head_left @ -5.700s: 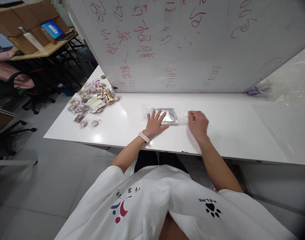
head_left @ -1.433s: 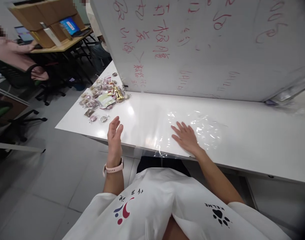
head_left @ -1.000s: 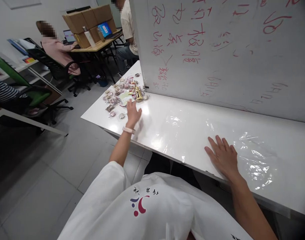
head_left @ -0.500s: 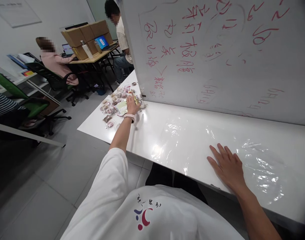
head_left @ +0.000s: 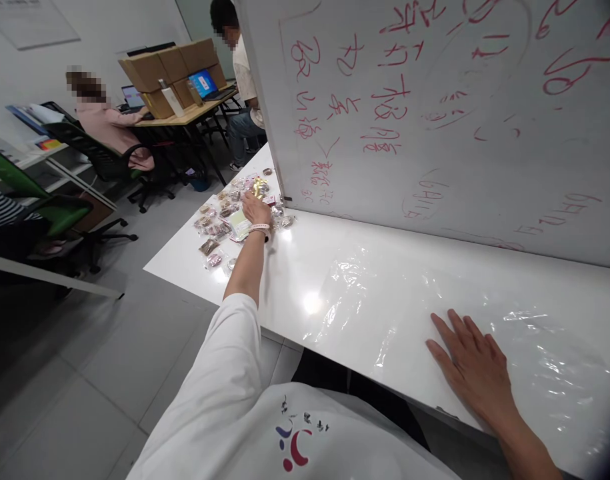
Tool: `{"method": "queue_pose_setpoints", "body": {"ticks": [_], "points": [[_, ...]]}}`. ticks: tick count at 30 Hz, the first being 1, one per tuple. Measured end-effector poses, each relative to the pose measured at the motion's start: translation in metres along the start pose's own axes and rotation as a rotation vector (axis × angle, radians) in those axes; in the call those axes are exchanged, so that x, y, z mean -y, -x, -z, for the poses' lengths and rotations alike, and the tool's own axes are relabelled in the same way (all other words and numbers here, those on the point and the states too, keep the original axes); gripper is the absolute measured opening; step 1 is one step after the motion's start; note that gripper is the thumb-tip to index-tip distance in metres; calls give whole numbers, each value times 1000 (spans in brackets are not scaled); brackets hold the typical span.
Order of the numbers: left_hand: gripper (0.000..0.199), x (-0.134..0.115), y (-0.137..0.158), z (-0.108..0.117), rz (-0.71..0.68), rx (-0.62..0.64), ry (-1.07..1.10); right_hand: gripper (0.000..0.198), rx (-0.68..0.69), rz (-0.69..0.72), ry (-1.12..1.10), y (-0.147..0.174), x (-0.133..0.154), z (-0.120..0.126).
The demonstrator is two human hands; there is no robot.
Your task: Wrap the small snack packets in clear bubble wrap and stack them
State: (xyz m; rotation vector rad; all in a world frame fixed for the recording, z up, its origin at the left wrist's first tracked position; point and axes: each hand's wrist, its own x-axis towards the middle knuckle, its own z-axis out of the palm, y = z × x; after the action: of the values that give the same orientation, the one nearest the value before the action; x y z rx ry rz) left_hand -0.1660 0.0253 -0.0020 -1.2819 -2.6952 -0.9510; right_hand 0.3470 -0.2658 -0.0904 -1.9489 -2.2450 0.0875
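At the far left of the table, my left hand point(head_left: 257, 209) reaches over a spread of small clear-wrapped packets point(head_left: 217, 230). Its fingers look stretched out, with the tips partly hidden among the packets. Beside them is a shiny gold-coloured item point(head_left: 259, 187), and a pale green flat packet point(head_left: 240, 225) lies under the hand's left side. My right hand point(head_left: 477, 367) rests flat on the table's right part, fingers spread, on or beside a large clear plastic sheet or bag point(head_left: 345, 287). Nothing shows in its grasp.
A whiteboard point(head_left: 435, 160) with red writing stands along the table's back edge. The white tabletop point(head_left: 289, 293) ends close to my body. Beyond the left edge are office chairs point(head_left: 85, 160), a desk point(head_left: 185, 119) with cardboard boxes, and several seated people.
My left hand has shifted slightly left and back over the packets, uncovering the gold-coloured item. The right hand stays flat; it appears lower and further right as the view has shifted.
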Motion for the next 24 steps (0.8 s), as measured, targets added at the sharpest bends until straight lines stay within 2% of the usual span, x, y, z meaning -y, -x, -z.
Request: {"method": "queue_pose_setpoints", "body": {"ticks": [2,6,9,12,15,18,21,23,24], "points": [[44,8,-16,3,50,-15,20,66,0,1,-5,1,-1,-1],[48,22,-41,2,132,67,-13,66,-9,1,5,2,-3,-3],[52,26,-47,-2,160,142,-55,66,-16,0,13,2,-3,-5],[49,27,-42,-5,153,147,-75,64,-20,5,19,3,-2,-4],[43,26,-36,1,135,83,-65,63,-18,7,27,3,-1,-2],[38,22,-30,22,97,-70,-24,63,-6,2,37,2,1,2],[31,4,-2,58,-57,-178,20,62,12,44,37,-7,4,6],[24,-14,46,84,-240,-166,82,60,26,95,26,-15,6,8],[20,-24,80,94,-342,-93,119,58,31,116,16,-19,6,9]]}}
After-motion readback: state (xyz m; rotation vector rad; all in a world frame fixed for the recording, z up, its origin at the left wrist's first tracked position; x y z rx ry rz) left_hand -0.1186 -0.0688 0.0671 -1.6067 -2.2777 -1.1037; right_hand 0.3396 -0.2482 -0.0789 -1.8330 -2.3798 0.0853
